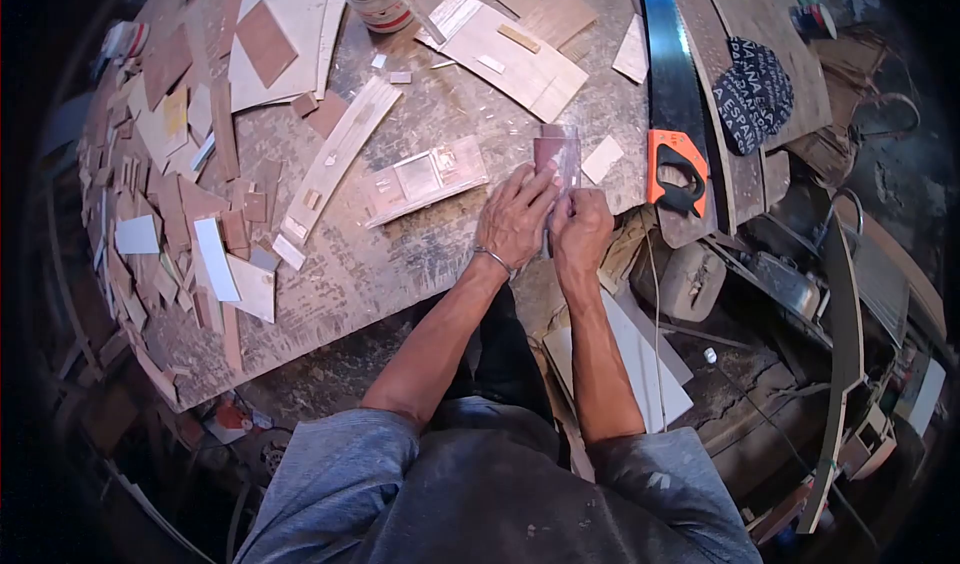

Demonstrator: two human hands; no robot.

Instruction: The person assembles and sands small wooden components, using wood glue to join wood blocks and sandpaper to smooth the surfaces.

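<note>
Jar (380, 10) on surface (340, 309): stick (408, 4) at mouth, contents unclear. Left hand (518, 216): grip partly open, fingers on reddish piece (556, 152). Right hand (581, 226): grip curled; hold cannot be told.

Both forearms reach forward; hands (548, 216) close together, fingers apparently curled.

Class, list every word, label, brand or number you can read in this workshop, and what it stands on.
"ESPANA": repeated in white on the dark patterned cloth item; its smaller lettering is unclear.
Jar: label too blurred to read.
Orange saw handle: mark too small.
Containers at far left and right: unreadable.
</note>
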